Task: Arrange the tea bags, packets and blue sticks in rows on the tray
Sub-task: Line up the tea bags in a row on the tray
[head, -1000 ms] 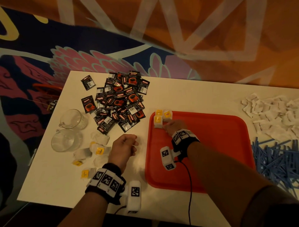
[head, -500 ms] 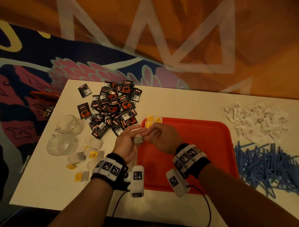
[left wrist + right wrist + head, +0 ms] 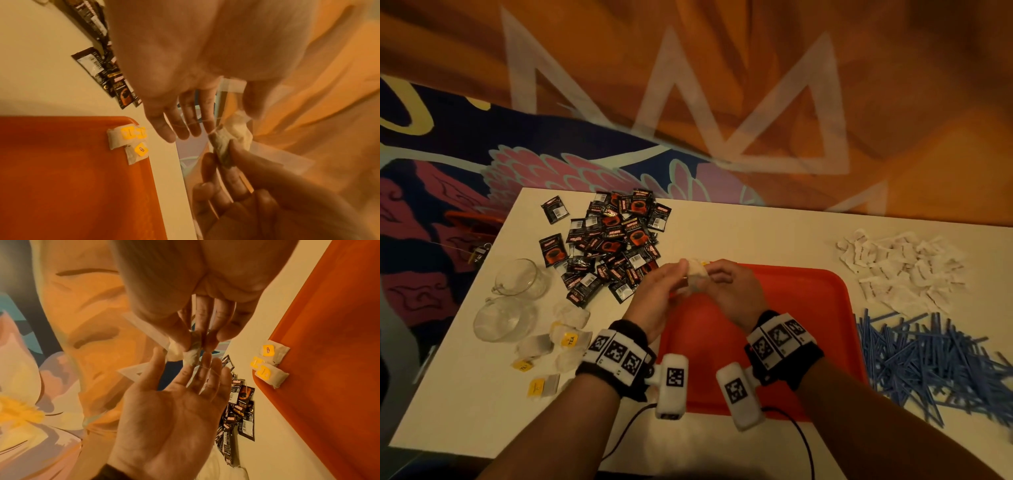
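Fingertips of the right hand pinch a crumpled papery tea bag; left hand lies flat, fingers straight.

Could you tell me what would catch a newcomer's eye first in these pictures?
Probably the red tray in the middle of the white table, with both hands meeting above its far left corner: the right hand pinches a tea bag while the left hand lies open beside it. Dark packets are heaped at the left and blue sticks at the right.
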The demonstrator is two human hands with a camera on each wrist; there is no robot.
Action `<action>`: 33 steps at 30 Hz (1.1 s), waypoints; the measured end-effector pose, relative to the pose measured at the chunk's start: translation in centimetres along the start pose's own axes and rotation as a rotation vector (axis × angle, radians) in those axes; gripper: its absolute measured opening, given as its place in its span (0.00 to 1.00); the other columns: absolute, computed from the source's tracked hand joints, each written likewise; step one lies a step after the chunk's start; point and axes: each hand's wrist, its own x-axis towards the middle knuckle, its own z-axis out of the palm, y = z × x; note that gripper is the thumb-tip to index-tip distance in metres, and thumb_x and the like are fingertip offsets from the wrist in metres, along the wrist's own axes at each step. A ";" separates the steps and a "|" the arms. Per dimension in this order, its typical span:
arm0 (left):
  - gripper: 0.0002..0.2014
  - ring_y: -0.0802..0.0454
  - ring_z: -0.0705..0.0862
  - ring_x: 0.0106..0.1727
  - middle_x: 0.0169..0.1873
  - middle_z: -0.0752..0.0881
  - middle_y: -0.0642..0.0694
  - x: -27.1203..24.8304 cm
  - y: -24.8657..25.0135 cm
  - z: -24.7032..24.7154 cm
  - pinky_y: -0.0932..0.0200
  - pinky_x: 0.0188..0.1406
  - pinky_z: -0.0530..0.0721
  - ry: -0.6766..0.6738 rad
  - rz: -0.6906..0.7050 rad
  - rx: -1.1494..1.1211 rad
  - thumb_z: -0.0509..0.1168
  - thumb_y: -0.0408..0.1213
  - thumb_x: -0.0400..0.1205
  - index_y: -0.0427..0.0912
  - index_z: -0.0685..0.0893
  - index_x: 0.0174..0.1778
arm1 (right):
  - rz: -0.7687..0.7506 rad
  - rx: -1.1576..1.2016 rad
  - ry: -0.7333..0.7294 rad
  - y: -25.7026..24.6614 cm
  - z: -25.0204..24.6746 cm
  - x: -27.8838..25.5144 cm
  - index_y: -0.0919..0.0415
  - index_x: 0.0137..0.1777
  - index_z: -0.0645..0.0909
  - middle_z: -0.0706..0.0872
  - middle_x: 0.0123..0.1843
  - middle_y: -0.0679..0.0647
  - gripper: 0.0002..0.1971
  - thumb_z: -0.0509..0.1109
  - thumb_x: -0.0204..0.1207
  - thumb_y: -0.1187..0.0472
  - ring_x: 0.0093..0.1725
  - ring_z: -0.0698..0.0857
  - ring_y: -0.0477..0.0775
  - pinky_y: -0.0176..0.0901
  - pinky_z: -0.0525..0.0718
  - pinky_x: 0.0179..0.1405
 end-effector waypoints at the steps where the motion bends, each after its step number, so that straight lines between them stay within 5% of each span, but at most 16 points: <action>1: 0.08 0.47 0.85 0.49 0.46 0.88 0.40 0.0 -0.1 0.0 0.52 0.53 0.82 0.004 0.037 0.082 0.66 0.37 0.85 0.38 0.89 0.49 | -0.004 0.013 -0.008 -0.1 -0.2 0.0 0.57 0.45 0.87 0.90 0.40 0.52 0.05 0.79 0.70 0.63 0.36 0.86 0.40 0.31 0.80 0.36; 4: 0.05 0.48 0.85 0.44 0.40 0.87 0.42 0.2 -0.1 0.1 0.52 0.49 0.85 0.074 0.133 0.139 0.69 0.29 0.83 0.38 0.87 0.42 | -0.028 -0.002 -0.040 0.0 -0.4 0.0 0.56 0.45 0.87 0.89 0.38 0.49 0.04 0.78 0.72 0.63 0.34 0.85 0.38 0.30 0.78 0.35; 8: 0.03 0.54 0.87 0.38 0.38 0.88 0.45 0.4 0.1 0.3 0.62 0.36 0.86 0.113 0.169 0.101 0.69 0.28 0.83 0.39 0.87 0.46 | -0.051 -0.048 -0.053 0.3 -0.7 0.3 0.52 0.42 0.87 0.89 0.37 0.46 0.05 0.78 0.72 0.63 0.34 0.84 0.35 0.30 0.80 0.38; 14: 0.03 0.55 0.86 0.39 0.38 0.89 0.44 0.5 -0.2 -0.2 0.62 0.39 0.84 0.096 0.266 0.224 0.71 0.29 0.81 0.39 0.90 0.47 | -0.066 0.002 -0.030 0.7 -0.6 1.1 0.47 0.46 0.87 0.91 0.48 0.47 0.02 0.76 0.76 0.55 0.52 0.88 0.48 0.44 0.85 0.56; 17: 0.04 0.56 0.87 0.42 0.40 0.92 0.47 0.7 -0.2 -0.3 0.59 0.46 0.85 0.087 0.328 0.330 0.73 0.29 0.80 0.41 0.92 0.46 | -0.104 -0.002 -0.035 1.0 -0.7 1.2 0.46 0.42 0.88 0.91 0.42 0.44 0.05 0.75 0.77 0.58 0.44 0.87 0.40 0.37 0.83 0.48; 21: 0.07 0.56 0.88 0.44 0.40 0.91 0.49 1.2 -0.3 -0.5 0.58 0.49 0.87 0.138 0.332 0.316 0.73 0.28 0.79 0.45 0.90 0.43 | -0.054 -0.044 -0.080 2.1 -0.5 1.1 0.57 0.44 0.88 0.89 0.41 0.48 0.03 0.77 0.74 0.66 0.38 0.86 0.34 0.27 0.80 0.42; 24: 0.07 0.61 0.86 0.39 0.38 0.89 0.49 1.7 -0.7 -0.7 0.64 0.40 0.86 0.147 0.308 0.329 0.72 0.29 0.80 0.46 0.89 0.41 | -0.003 -0.104 -0.077 3.3 -0.1 1.2 0.54 0.44 0.87 0.89 0.41 0.47 0.03 0.78 0.74 0.62 0.40 0.86 0.39 0.29 0.81 0.42; 28: 0.03 0.54 0.85 0.38 0.39 0.88 0.45 2.7 -2.0 -1.7 0.58 0.36 0.85 0.158 0.210 0.388 0.72 0.33 0.82 0.44 0.89 0.43 | 0.098 -0.146 -0.057 4.6 0.1 2.0 0.59 0.48 0.88 0.89 0.41 0.51 0.04 0.76 0.75 0.61 0.40 0.88 0.47 0.34 0.83 0.38; 33: 0.05 0.56 0.84 0.47 0.46 0.89 0.53 4.6 -4.4 -3.6 0.66 0.44 0.76 0.129 0.212 0.951 0.69 0.38 0.84 0.47 0.91 0.49 | 0.255 -0.427 -0.074 6.7 -0.7 4.3 0.54 0.48 0.89 0.89 0.41 0.49 0.05 0.73 0.75 0.56 0.40 0.87 0.50 0.39 0.83 0.37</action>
